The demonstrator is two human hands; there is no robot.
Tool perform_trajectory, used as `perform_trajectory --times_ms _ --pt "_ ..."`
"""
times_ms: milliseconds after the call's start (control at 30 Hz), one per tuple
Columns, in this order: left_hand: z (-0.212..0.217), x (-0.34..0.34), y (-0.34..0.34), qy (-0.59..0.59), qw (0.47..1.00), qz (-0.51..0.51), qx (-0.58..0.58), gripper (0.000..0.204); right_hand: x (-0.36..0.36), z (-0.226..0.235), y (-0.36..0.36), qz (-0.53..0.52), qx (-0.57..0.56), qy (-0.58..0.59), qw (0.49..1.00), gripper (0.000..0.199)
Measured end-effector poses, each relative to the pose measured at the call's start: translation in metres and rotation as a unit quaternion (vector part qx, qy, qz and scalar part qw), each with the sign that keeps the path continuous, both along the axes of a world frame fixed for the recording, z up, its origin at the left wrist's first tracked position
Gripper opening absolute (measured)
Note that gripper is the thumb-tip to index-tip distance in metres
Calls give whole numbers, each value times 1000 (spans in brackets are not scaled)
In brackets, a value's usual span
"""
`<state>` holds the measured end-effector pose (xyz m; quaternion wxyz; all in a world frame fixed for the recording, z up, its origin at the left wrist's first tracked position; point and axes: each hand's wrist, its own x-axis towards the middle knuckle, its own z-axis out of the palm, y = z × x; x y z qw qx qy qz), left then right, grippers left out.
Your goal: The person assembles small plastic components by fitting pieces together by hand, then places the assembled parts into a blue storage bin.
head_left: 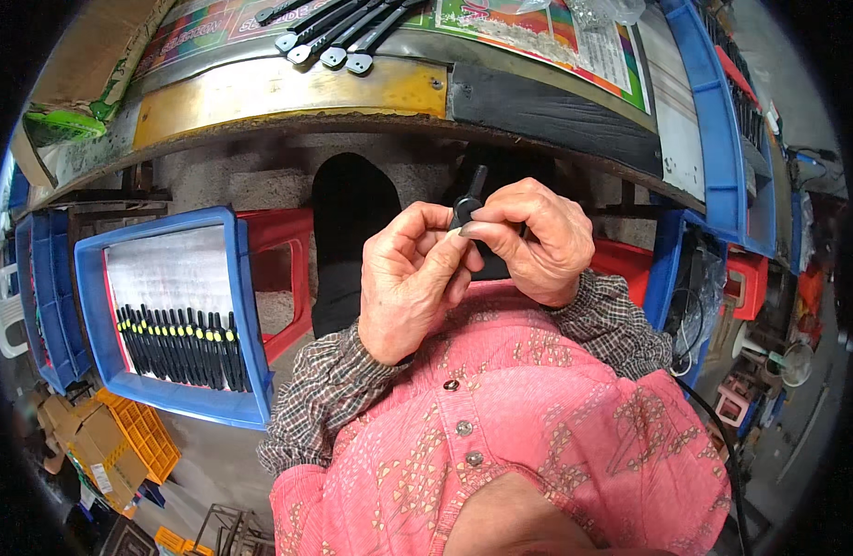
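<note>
Between my two hands, in front of my pink shirt, is a slim black piece (476, 185) with a rounded wider part; its exact kind does not show. My left hand (403, 273) pinches its lower part between thumb and fingers. From the other side my right hand (542, 236) is closed, thumb and index fingertips pressed on the wide part. The narrow end sticks up past my fingers, while the lower end is hidden by them. Several black handle-like pieces with silver ends (338, 42) lie on the table beyond.
A blue tray (244, 315) at my left holds a row of black pieces with yellow-green dots (181, 343). The worktable's worn front edge (297, 88) runs across ahead. Red stools (292, 278) stand under it. Another blue tray (714, 111) is at the far right.
</note>
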<state>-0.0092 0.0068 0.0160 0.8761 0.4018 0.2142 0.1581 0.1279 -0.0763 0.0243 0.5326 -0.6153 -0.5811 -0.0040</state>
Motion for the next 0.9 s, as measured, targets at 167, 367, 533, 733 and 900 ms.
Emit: perform_trajectory --times_ms 167,367,533,733,900 --pt "2 0 0 11 1000 -1 1 14 1 -2 1 -6 0 -12 1000 16" --pt "-1 3 -3 23 999 28 40 12 1 -9 5 -5 -3 -18 1000 16" --pt "0 3 -7 30 997 53 50 10 0 -11 6 -7 -7 -13 1000 16" --pt "0 2 -5 31 995 57 75 11 -11 -3 4 9 -106 422 900 31" --pt "2 1 -2 9 999 35 41 12 2 3 1 74 -193 495 844 21"
